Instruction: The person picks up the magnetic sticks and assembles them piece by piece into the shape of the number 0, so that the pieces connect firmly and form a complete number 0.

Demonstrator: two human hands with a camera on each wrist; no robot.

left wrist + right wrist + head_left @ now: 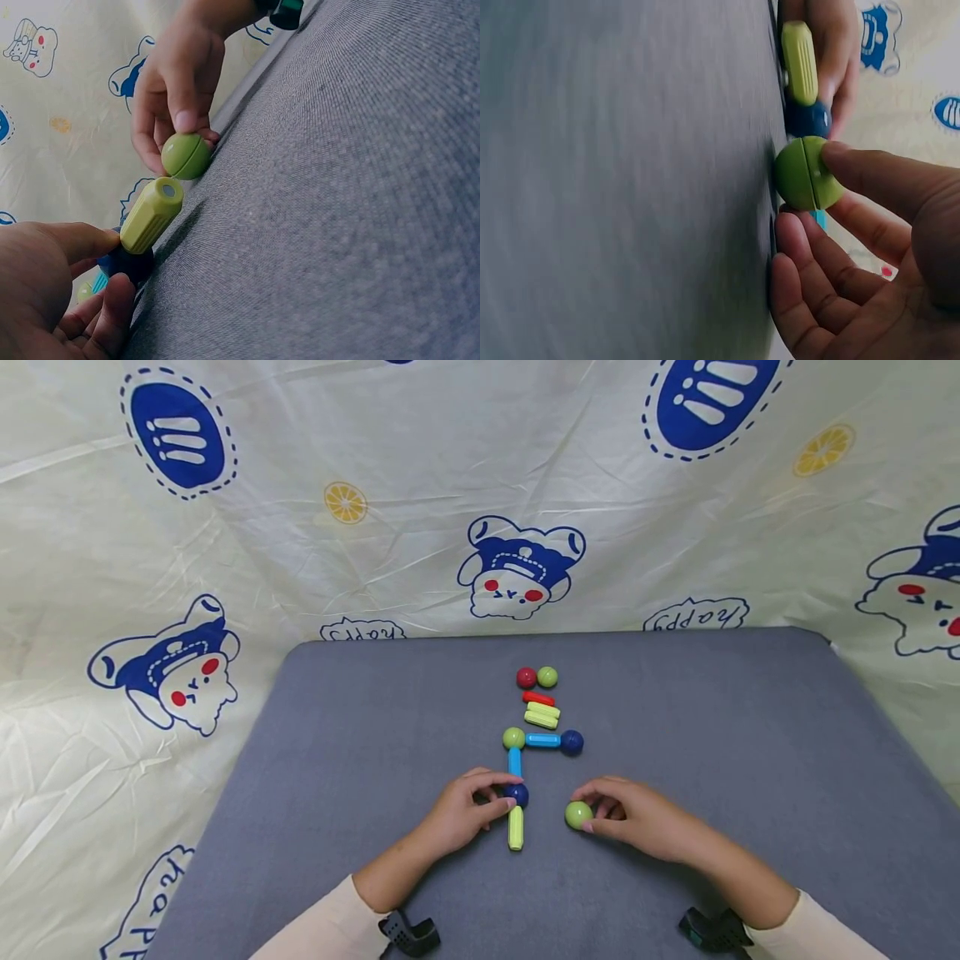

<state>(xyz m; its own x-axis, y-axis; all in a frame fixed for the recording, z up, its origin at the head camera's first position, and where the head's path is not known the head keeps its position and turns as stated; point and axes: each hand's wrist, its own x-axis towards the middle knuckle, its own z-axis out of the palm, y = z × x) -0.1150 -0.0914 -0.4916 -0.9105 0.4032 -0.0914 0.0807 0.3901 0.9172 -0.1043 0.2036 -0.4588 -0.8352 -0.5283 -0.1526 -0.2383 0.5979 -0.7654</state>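
Thumb and fingers of my left hand (465,810) pinch a dark blue ball (517,794) in a joined chain. From that ball a yellow-green ribbed rod (516,829) points towards me, its near end free. On the far side a light blue rod (515,762) runs up to a green ball (513,738). Another light blue rod (542,741) goes right from there to a second dark blue ball (572,742). My right hand (637,817) pinches a loose green ball (578,815), a short way right of the yellow-green rod and apart from it.
Beyond the chain lie a red ball (527,677) and a green ball (547,677) side by side. Nearer are a red rod (538,698) and yellow-green rods (542,715). Everything rests on a grey cloth-covered table (360,718), with a printed curtain (420,568) behind.
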